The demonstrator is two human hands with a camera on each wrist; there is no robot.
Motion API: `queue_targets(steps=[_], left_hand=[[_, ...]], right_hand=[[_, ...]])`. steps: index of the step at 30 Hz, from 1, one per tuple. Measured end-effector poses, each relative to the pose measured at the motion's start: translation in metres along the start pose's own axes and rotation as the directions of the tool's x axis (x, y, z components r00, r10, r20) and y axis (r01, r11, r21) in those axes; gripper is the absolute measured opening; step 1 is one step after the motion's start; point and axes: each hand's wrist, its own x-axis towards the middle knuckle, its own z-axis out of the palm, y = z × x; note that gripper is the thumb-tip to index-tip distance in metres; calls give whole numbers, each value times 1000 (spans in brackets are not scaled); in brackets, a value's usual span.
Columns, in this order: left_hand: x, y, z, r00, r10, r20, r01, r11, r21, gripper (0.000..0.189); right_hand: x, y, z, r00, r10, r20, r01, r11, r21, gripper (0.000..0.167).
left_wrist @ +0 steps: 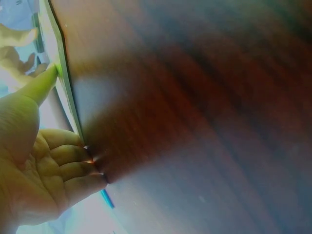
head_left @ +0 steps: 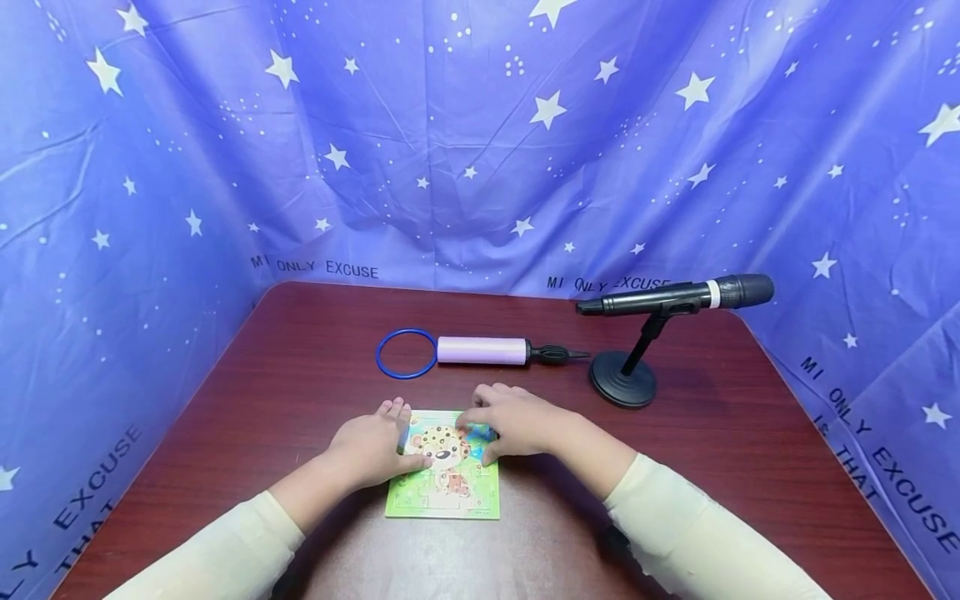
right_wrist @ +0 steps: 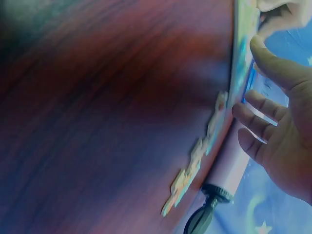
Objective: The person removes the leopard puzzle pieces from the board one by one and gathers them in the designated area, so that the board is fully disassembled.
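A jigsaw puzzle (head_left: 446, 483) with a green border and a spotted cartoon animal lies flat on the table. My left hand (head_left: 367, 448) rests along its left side, thumb on the picture and the other fingers extended by the edge. Over the upper right part is my right hand (head_left: 521, 423), thumb and fingers loosely bent and spread, with nothing visible between them. Several loose puzzle pieces (right_wrist: 181, 187) lie in a row beside the board in the right wrist view. The right hand hides them in the head view.
Behind the puzzle lie a blue ring (head_left: 406, 377) and a lilac hand pump (head_left: 482, 351) with a black nozzle. A black microphone (head_left: 652, 297) sits on a round-based stand (head_left: 622, 387) at the back right. Starry blue cloth (head_left: 450, 108) surrounds the dark red table (head_left: 247, 400).
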Motion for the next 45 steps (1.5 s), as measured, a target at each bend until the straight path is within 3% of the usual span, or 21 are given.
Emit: queue_targets(steps=[4,8,14,20,26,28,34,41,45], left_hand=[[1,0,0,1000,1,7,-1,1000,6,102],[1,0,-1,1000,-1,9,1,1000,14,102],[2,2,-2,1000,-4,16,3,1000,9,101],[2,1,-3,1000,-2,21,2,1000,0,101],[-1,1,-4,1000,-14,23,14,1000,8,101],[-1,1,-3,1000,-17,25,16,1000,9,102],[0,1,-2,1000,-11,18,11,1000,3,102],[0,0,0,1000,-10,17,10,1000,3,103],[0,0,-1,1000,-12,21,12,1000,2,103]], right_hand=[[5,-3,2,999,-32,0,32,989,-147,59],[7,-4,1,999,-47,-12,43,975,-217,60],[7,-2,-2,999,-47,-15,43,982,-183,57],[6,1,1,993,-92,-72,82,989,-124,53],[5,6,4,982,-111,-155,115,993,15,26],[4,7,3,979,-103,-174,121,988,98,25],[-3,17,-4,975,-62,-216,133,933,334,28],[-25,38,-16,978,75,-194,20,895,447,28],[-43,55,-22,979,140,-146,-51,867,496,18]])
